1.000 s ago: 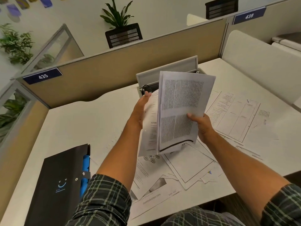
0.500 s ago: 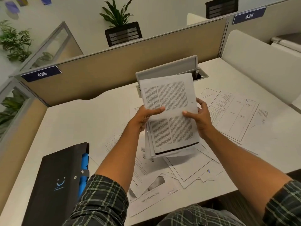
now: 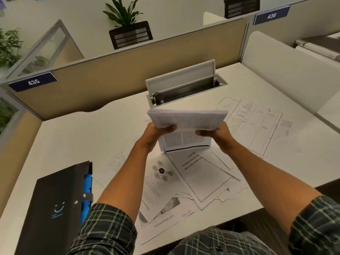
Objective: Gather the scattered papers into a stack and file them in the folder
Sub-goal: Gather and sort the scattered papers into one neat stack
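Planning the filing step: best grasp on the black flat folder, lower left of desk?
Likely the left hand taking the black flat folder by its right long edge, beside the blue inner pockets. It lies flat, that edge faces the arms, and the snap strap there looks like the opening side.

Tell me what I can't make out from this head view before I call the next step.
- Sheet count in the held stack: edges too fine.
- Papers under the left hand, right hand and forearms: covered.
- Folder: near end cut off by the frame's bottom edge; contents hidden by its cover.
- Small print on the loose papers: too small.
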A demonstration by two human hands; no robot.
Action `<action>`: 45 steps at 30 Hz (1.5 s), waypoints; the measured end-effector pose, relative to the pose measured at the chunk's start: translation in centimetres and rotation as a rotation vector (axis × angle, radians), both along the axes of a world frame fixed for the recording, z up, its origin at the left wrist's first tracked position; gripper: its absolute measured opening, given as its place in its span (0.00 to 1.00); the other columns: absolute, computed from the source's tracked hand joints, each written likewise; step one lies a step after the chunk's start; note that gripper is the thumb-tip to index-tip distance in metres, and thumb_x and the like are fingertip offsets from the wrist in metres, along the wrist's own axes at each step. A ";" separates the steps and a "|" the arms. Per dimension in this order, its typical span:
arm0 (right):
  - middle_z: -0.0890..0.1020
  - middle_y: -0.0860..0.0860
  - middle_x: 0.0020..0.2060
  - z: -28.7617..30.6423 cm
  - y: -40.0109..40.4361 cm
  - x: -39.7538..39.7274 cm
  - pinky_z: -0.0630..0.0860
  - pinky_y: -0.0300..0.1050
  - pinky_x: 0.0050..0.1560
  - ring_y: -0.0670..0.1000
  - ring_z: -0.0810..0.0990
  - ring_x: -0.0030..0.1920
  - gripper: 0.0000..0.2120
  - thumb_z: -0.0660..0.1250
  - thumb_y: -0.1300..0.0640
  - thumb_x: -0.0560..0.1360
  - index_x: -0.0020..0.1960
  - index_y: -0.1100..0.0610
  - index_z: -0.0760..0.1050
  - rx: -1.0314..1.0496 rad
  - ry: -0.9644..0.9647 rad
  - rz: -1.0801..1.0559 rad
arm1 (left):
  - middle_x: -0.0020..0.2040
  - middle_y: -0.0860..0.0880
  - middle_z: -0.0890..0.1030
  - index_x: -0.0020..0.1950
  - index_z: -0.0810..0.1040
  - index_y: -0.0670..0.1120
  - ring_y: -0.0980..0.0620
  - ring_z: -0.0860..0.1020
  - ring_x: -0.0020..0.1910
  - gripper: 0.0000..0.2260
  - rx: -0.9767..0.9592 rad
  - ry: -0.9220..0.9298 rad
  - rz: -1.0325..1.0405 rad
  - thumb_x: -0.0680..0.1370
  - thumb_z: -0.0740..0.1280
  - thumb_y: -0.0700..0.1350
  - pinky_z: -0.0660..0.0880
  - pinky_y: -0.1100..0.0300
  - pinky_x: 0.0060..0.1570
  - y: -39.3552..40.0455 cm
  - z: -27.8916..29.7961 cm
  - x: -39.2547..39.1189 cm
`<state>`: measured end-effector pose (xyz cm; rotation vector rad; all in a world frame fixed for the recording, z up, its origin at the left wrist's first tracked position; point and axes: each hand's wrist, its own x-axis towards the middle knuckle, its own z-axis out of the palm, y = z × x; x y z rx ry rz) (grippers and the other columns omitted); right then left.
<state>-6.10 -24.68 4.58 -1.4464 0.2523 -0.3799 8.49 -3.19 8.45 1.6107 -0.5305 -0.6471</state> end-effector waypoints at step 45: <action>0.49 0.54 0.84 -7.2 -5.3 -4.2 0.59 0.58 0.78 0.57 0.51 0.83 0.34 0.57 0.39 0.84 0.84 0.50 0.52 -1.122 1.009 0.089 | 0.65 0.41 0.81 0.70 0.77 0.41 0.41 0.81 0.61 0.25 0.388 0.128 0.237 0.75 0.77 0.43 0.77 0.44 0.65 1.7 -11.0 -4.9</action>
